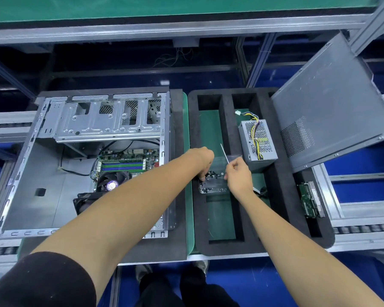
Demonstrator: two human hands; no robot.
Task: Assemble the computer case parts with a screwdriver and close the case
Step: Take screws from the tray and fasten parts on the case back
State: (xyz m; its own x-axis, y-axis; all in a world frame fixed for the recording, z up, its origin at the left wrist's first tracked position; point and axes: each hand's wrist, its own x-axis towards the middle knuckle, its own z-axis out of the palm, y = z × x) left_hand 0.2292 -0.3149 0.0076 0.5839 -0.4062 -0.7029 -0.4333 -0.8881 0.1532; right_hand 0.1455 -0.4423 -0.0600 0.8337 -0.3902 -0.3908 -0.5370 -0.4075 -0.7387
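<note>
Case [42, 185]: open, lying on its side on a dark mat at the left of the table [187, 138], its interior facing up.
Inside the case: motherboard [129, 162] with memory sticks, a cooler fan [112, 181] and a drive cage [106, 120] at the far end.
Side panel [333, 111]: off the case, propped at a tilt over the far right corner of the foam tray [275, 207].
Foam tray: black, with long slots, just right of the case.
Power supply [256, 140]: standing in the tray, yellow and black wires trailing from its top.
Drive [310, 200]: circuit side up, in the tray's right slot.
Screws [212, 176]: a dark heap in a small clear box [213, 189] in the tray's left slot.
Left hand [203, 162]: reaching across from the case side, fingers curled down into the screws; whether it has hold of one cannot be told.
Right hand [237, 171]: fingers pinched round a screwdriver [224, 152], its thin shaft pointing up and away, just above the screw box.
Person: black sleeve on the left arm, standing at the table's near edge.
</note>
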